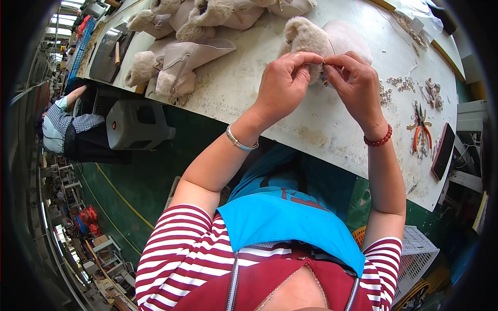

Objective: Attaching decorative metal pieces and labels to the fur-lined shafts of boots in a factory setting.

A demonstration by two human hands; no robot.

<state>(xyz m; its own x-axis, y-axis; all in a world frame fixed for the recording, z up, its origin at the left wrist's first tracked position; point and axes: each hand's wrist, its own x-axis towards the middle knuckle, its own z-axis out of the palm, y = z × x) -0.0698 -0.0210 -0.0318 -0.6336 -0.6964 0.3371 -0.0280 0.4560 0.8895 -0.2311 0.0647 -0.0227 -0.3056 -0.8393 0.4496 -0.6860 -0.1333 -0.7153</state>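
A pale pink boot (348, 39) with a beige fleece cuff (306, 35) lies on the worktable in front of me. My left hand (284, 83) and my right hand (355, 80) meet over the cuff, thumbs and forefingers pinched together tip to tip. Something tiny sits between those fingertips, too small to name. Below them, a few small dark and shiny bits show against the boot, partly covered by my right hand. The sole side of the boot is hidden.
More fleece-lined boots (192, 59) lie at the left and back of the white table (244, 98). To the right are small metal fittings (402, 83), orange-handled pliers (421, 132) and a phone (443, 150) by the edge. A grey plastic stool (136, 124) and a seated person are at left.
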